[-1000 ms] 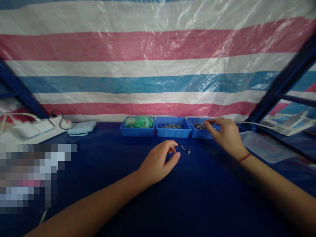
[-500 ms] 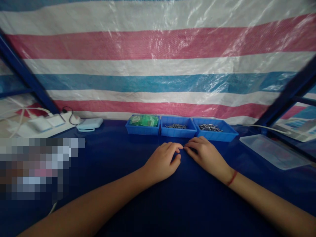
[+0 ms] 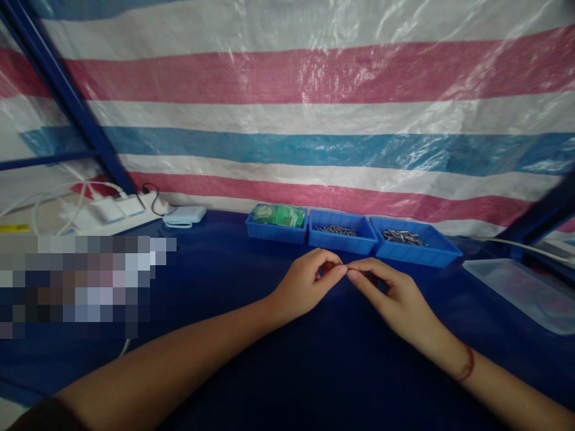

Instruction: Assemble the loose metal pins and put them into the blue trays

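Note:
My left hand point(image 3: 308, 281) and my right hand point(image 3: 398, 299) meet fingertip to fingertip above the blue table point(image 3: 323, 365). Thumb and forefinger of each are pinched together. Whatever lies between them is too small and too well covered to name. Just behind the hands stand three blue bins in a row. The left bin point(image 3: 275, 234) contains green and clear packets point(image 3: 285, 214). Small thin metal pieces point(image 3: 338, 230) lie in the middle bin point(image 3: 344, 242), and longer metal pieces point(image 3: 402, 237) in the right bin point(image 3: 426, 255).
A white power strip point(image 3: 148, 206) with plugs and cables sits at the back left, beside a light blue box-shaped device point(image 3: 185, 215). At the right lies a translucent plastic tray or lid point(image 3: 521, 293). Striped sheeting point(image 3: 287, 114) hangs behind the table. An area at left is pixelated.
The view has swung left, so the table's things appear farther right. My left thumb has risen to meet its forefinger, and both hands' pinched fingertips now come together more closely.

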### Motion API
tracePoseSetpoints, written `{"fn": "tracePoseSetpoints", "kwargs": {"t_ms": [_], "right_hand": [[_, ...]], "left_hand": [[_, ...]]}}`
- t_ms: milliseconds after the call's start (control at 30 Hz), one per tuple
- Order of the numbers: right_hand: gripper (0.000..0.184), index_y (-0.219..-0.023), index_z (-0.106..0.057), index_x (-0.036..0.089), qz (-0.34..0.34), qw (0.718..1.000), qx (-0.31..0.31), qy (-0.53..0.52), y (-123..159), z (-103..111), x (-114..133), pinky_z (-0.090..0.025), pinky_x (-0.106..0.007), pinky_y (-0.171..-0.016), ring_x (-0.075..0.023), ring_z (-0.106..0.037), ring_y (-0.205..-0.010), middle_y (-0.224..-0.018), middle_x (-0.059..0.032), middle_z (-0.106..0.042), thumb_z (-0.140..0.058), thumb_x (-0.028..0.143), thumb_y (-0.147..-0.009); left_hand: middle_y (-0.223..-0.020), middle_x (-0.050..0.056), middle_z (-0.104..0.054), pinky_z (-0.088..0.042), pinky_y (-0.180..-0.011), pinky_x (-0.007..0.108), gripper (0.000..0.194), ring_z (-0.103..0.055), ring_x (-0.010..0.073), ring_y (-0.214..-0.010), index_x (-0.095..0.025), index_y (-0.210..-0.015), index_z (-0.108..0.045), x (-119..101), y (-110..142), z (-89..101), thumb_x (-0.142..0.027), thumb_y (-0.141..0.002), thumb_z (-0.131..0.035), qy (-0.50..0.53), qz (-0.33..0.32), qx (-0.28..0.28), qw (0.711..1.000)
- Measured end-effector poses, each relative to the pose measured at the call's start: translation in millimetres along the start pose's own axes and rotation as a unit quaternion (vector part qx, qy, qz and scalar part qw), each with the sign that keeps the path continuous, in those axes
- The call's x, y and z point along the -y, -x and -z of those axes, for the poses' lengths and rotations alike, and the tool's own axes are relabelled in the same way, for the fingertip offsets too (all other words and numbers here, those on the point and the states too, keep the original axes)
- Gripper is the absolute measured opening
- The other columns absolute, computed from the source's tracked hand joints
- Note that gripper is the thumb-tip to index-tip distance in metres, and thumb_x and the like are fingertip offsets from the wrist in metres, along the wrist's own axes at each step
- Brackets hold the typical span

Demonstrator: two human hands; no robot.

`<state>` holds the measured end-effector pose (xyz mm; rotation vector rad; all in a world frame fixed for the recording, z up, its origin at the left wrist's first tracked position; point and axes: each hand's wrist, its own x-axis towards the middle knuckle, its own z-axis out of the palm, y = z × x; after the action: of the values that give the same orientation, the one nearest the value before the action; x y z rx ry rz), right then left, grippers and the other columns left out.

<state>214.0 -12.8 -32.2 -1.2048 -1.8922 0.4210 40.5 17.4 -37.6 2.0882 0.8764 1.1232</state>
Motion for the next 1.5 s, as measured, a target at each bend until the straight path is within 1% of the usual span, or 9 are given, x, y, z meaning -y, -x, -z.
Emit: {"fn": "tracePoseSetpoints", "kwargs": {"t_ms": [133,267,400,600,833,1000,1233,1400,1500], "right_hand": [[0.023,-0.094,-0.067,0.022,-0.019,0.998,0.032,-0.044,0.6,-0.5,2.7,-0.050,-0.032,-0.072,-0.0201,-0.065,-0.083,-0.094,-0.0046,-0.070,-0.052,0.037,-0.086],[0.023,-0.093,-0.067,0.022,-0.035,0.997,0.046,-0.059,0.1,-0.7,4.9,-0.050,-0.034,-0.076,-0.0205,-0.064,-0.085,-0.092,-0.0041,-0.069,-0.053,0.038,-0.085],[0.021,-0.090,-0.065,0.021,-0.054,0.996,0.049,-0.060,0.3,-1.7,4.0,-0.050,-0.034,-0.076,-0.0203,-0.063,-0.082,-0.084,-0.0032,-0.067,-0.055,0.038,-0.083],[0.018,-0.088,-0.065,0.022,-0.040,0.996,0.058,-0.060,2.0,-1.1,1.9,-0.048,-0.033,-0.077,-0.0194,-0.062,-0.083,-0.081,-0.0023,-0.065,-0.054,0.035,-0.084],[0.016,-0.089,-0.064,0.022,-0.032,0.996,0.060,-0.061,1.4,-0.8,4.3,-0.046,-0.031,-0.073,-0.0172,-0.060,-0.079,-0.084,-0.0016,-0.065,-0.052,0.032,-0.085],[0.014,-0.084,-0.062,0.021,-0.039,0.997,0.047,-0.056,2.4,-0.8,5.6,-0.044,-0.028,-0.064,-0.0150,-0.057,-0.069,-0.080,-0.0008,-0.065,-0.053,0.032,-0.084],[0.013,-0.082,-0.060,0.020,-0.040,0.997,0.034,-0.064,1.0,-1.9,3.2,-0.044,-0.027,-0.064,-0.0144,-0.056,-0.070,-0.080,-0.0011,-0.064,-0.054,0.032,-0.084],[0.011,-0.084,-0.059,0.020,-0.023,0.998,-0.019,-0.058,1.2,-0.8,0.4,-0.044,-0.027,-0.065,-0.0140,-0.056,-0.071,-0.079,-0.0010,-0.062,-0.054,0.030,-0.085],[0.008,-0.086,-0.058,0.020,0.005,0.998,-0.056,-0.037,2.4,0.9,3.0,-0.044,-0.026,-0.063,-0.0132,-0.056,-0.069,-0.078,-0.0008,-0.060,-0.054,0.027,-0.085]], "left_hand": [[-0.077,0.000,-0.058,-0.042,-0.062,0.023,0.012,-0.054,0.0119,-0.069,-0.017,-0.090,-0.058,-1.7,0.3,1.4,-0.027,-0.085,-0.055,0.024,0.001,-0.008,1.000],[-0.077,0.000,-0.058,-0.042,-0.062,0.023,0.010,-0.054,0.0121,-0.070,-0.017,-0.083,-0.059,-4.1,0.7,2.2,-0.025,-0.086,-0.054,0.024,-0.008,-0.010,1.000],[-0.078,0.000,-0.057,-0.042,-0.064,0.023,0.008,-0.053,0.0117,-0.071,-0.017,-0.083,-0.058,-6.2,0.9,2.3,-0.023,-0.086,-0.053,0.030,-0.014,-0.018,0.999],[-0.077,0.000,-0.056,-0.043,-0.064,0.023,0.007,-0.053,0.0113,-0.070,-0.016,-0.082,-0.058,-6.3,0.2,2.1,-0.022,-0.084,-0.054,0.037,-0.014,-0.019,0.999],[-0.078,0.000,-0.057,-0.043,-0.065,0.024,0.008,-0.053,0.0117,-0.070,-0.017,-0.083,-0.058,-5.5,-0.1,1.3,-0.022,-0.086,-0.053,0.029,-0.015,-0.017,0.999],[-0.080,0.001,-0.058,-0.043,-0.065,0.024,0.008,-0.054,0.0117,-0.071,-0.016,-0.084,-0.058,-7.6,0.5,1.3,-0.022,-0.085,-0.052,0.031,-0.019,-0.019,0.999],[-0.079,0.000,-0.057,-0.043,-0.065,0.023,0.007,-0.054,0.0113,-0.071,-0.017,-0.085,-0.058,-5.9,0.8,1.9,-0.020,-0.086,-0.052,0.025,-0.022,-0.021,0.999],[-0.079,0.000,-0.057,-0.042,-0.066,0.023,0.007,-0.054,0.0109,-0.071,-0.017,-0.088,-0.055,-3.2,0.6,0.7,-0.021,-0.087,-0.050,0.027,-0.003,-0.027,0.999],[-0.080,0.000,-0.056,-0.042,-0.065,0.022,0.009,-0.053,0.0112,-0.072,-0.017,-0.088,-0.055,-2.7,0.2,0.2,-0.022,-0.088,-0.048,0.013,0.002,-0.008,1.000]]}}
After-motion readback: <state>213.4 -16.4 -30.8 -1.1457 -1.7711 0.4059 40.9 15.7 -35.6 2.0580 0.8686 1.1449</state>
